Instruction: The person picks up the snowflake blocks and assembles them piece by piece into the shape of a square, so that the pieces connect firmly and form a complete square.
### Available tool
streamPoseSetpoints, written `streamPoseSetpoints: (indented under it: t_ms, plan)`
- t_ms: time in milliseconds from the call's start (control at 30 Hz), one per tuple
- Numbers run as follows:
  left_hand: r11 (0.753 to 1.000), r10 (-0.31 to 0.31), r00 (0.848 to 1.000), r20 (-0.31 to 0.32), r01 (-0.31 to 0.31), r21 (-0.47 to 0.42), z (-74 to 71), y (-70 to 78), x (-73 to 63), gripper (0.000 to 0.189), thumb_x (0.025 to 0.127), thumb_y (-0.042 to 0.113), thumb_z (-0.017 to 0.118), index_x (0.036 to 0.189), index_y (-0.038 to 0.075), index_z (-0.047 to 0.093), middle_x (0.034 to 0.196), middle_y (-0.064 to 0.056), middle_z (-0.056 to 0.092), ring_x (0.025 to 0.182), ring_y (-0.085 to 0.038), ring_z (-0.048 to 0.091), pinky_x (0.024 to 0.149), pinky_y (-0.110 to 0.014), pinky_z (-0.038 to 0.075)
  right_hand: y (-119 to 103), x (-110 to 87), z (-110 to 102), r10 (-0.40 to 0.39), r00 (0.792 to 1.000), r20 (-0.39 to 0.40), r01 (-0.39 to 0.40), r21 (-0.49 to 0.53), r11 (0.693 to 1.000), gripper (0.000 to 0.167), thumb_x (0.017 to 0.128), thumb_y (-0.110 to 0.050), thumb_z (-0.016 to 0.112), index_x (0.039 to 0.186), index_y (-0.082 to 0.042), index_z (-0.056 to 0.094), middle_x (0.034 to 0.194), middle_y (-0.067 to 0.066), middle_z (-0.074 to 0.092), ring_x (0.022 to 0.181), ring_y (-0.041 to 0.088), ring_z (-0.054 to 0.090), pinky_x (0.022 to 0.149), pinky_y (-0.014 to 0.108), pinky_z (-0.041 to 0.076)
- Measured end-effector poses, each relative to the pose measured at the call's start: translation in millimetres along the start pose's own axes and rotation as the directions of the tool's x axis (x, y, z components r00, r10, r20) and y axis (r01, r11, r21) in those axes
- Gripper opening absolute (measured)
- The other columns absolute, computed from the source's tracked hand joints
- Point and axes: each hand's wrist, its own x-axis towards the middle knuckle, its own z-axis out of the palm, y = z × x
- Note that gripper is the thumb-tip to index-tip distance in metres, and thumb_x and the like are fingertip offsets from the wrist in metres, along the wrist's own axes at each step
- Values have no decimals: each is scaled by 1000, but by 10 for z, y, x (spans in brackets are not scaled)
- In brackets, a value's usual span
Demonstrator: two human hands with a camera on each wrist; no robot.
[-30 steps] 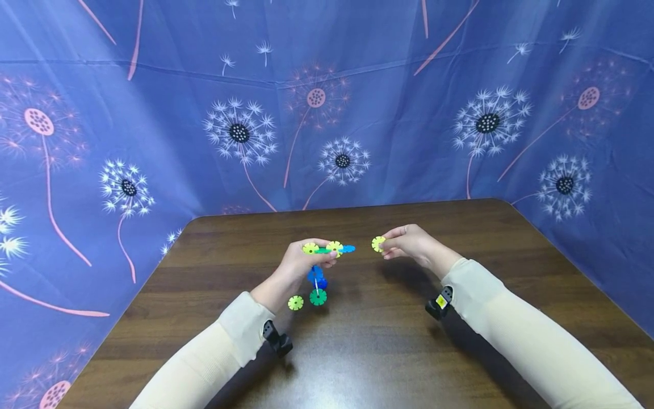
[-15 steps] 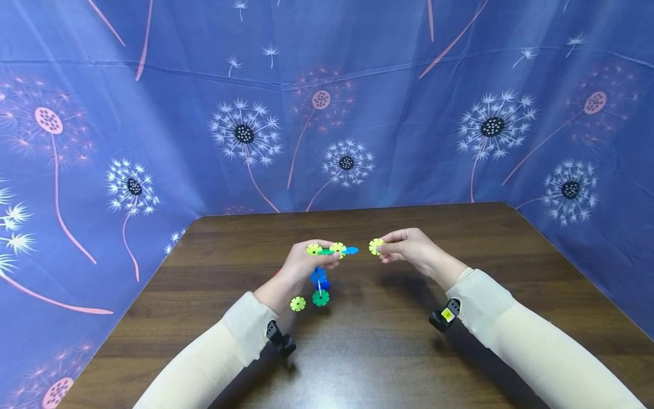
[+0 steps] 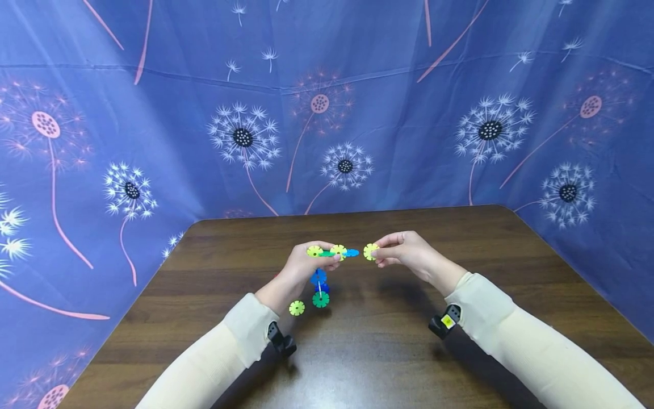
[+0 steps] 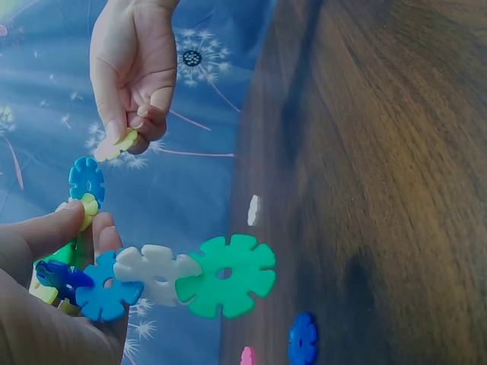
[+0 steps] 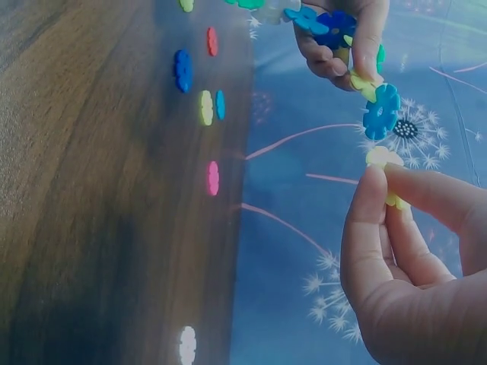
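Note:
My left hand (image 3: pixel 302 266) grips a chain of slotted, flower-shaped plastic discs, with the thumb pressed on a yellow disc (image 3: pixel 338 251). A light blue disc (image 4: pixel 87 181) forms the chain's end nearest my right hand. From the other side hang a blue disc (image 4: pixel 110 287), a white disc (image 4: pixel 156 274) and a green disc (image 4: pixel 228 276). My right hand (image 3: pixel 411 254) pinches a single yellow disc (image 3: pixel 370 252) between thumb and fingers, a short gap from the light blue one. Part of the chain is hidden behind the left fingers.
Several loose discs lie on the brown wooden table (image 3: pixel 388 363). In the right wrist view are a dark blue disc (image 5: pixel 183 72), a pink disc (image 5: pixel 213 179) and a white disc (image 5: pixel 187 346). Patterned blue cloth (image 3: pixel 398 125) hangs behind the table.
My right hand has moved left with its yellow disc, narrowing the gap to the light blue disc. The left hand keeps its hold on the chain and has barely shifted.

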Motion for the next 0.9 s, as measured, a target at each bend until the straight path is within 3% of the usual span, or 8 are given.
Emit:
streamPoseSetpoints:
  t_ms: [400, 900]
  plan:
    - [1000, 20, 1000, 13, -20, 16, 38, 20, -23, 26, 83, 11, 76, 108, 5, 70, 88, -12, 75, 73, -14, 72, 81, -34, 57, -39, -5, 71, -12, 1000, 9, 12, -29, 1000, 33, 87, 2, 66, 112, 20, 57, 79, 1, 71, 67, 10, 67, 73, 27, 58]
    - [1000, 0, 1000, 9, 0, 23, 90, 64, 15, 19, 83, 8, 75, 101, 3, 69, 81, -10, 75, 72, -16, 73, 88, -42, 55, -36, 19, 88, -45, 999, -21, 43, -104, 994, 28, 85, 4, 68, 105, 20, 61, 71, 1, 69, 59, 7, 63, 61, 24, 56]
